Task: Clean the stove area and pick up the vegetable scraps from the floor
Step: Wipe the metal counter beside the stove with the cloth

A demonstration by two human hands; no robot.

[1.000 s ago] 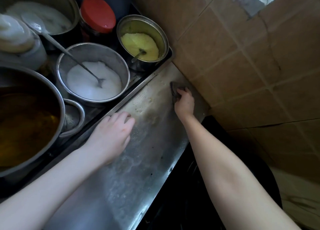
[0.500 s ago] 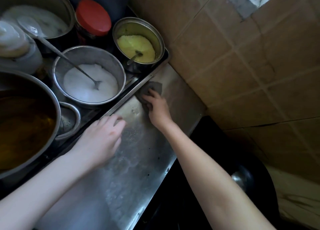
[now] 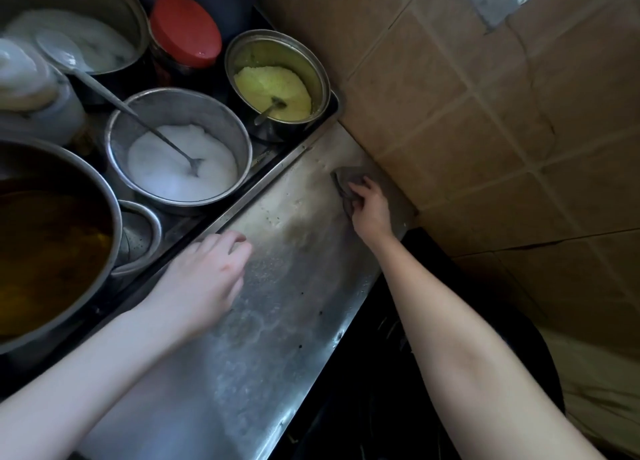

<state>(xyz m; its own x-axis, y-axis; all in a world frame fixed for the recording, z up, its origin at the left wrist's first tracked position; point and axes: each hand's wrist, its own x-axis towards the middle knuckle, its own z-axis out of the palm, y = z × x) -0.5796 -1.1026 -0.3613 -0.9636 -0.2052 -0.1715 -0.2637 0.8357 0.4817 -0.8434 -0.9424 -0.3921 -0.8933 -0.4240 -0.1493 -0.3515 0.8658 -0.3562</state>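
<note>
A stained steel counter strip [image 3: 277,314] runs beside the stove, smeared with pale residue. My right hand [image 3: 370,210] presses a dark grey cleaning cloth [image 3: 343,182] onto the strip's far end, close to the tiled wall. Only the cloth's far edge shows past my fingers. My left hand [image 3: 207,276] rests flat on the strip's left edge, fingers together, holding nothing. No vegetable scraps or floor are visible.
A tray [image 3: 277,161] left of the strip holds a pot of white powder [image 3: 180,168] with a spoon, a pot of yellow paste [image 3: 277,85], a red-lidded jar [image 3: 185,30] and a large pot of amber liquid [image 3: 45,251]. Brown tiles [image 3: 485,130] close the right. A dark gap [image 3: 381,390] lies below.
My right hand slid the cloth from the tray's rim back to the right, toward the wall corner. My left hand stayed in place on the strip's edge.
</note>
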